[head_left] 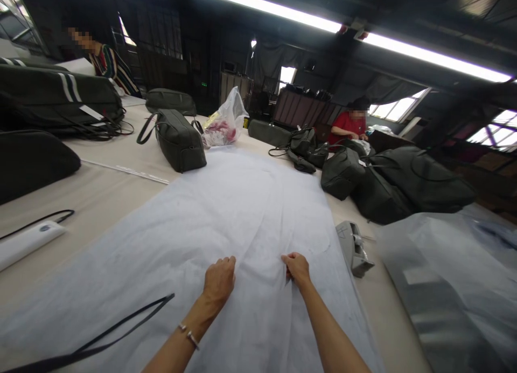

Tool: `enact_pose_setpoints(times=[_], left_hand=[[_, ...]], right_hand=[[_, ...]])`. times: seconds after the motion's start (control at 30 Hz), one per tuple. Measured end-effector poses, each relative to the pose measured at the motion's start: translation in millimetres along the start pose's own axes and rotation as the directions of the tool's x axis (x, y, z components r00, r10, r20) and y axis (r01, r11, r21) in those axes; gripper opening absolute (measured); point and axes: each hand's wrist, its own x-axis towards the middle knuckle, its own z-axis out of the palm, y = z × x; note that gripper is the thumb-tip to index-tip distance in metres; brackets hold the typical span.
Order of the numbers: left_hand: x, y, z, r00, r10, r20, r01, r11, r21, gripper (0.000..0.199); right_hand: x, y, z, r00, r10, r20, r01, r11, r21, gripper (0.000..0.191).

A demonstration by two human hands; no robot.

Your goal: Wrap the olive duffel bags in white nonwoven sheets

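Observation:
A large white translucent sheet [194,211], thin and wrinkled, is spread over the table before me. My left hand [220,278] is closed on the sheet near its middle, fingers curled. To the right, my right hand [297,268] pinches a fold of the same sheet between thumb and fingers. Between the two hands the material is drawn into long creases. A dark strap [133,313] lies across the sheet left of my left forearm. Whether the sheet has one layer or more, I cannot tell.
Dark green bags [180,141] stand beyond the sheet, with more bags [416,179] at right. A grey tape dispenser [355,249] sits by the sheet's right edge. A white power strip [30,241] lies left. One person [349,125] works at the back right, another [111,66] at the back left.

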Motion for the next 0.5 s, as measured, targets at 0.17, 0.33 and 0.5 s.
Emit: enact_pose_setpoints(times=[0.17, 0.33, 0.5], left_hand=[[-2.1, 1.8, -0.5, 1.000, -0.016, 0.000, 0.016, 1.000, -0.016, 0.028], [-6.4, 15.9, 11.1, 1.000, 0.018, 0.021, -0.017, 0.999, -0.040, 0.029], [-10.9, 26.2, 20.6, 0.998, 0.046, 0.046, -0.044, 0.997, -0.061, 0.034]], right_hand=[[9.0, 12.2, -29.5, 1.000, 0.003, -0.007, -0.003, 1.000, 0.015, 0.016], [9.6, 17.9, -36.2, 1.000, -0.026, 0.001, 0.026, 1.000, -0.012, 0.016], [3.8, 12.6, -51.0, 0.999, -0.052, -0.012, 0.052, 0.997, -0.062, 0.017]])
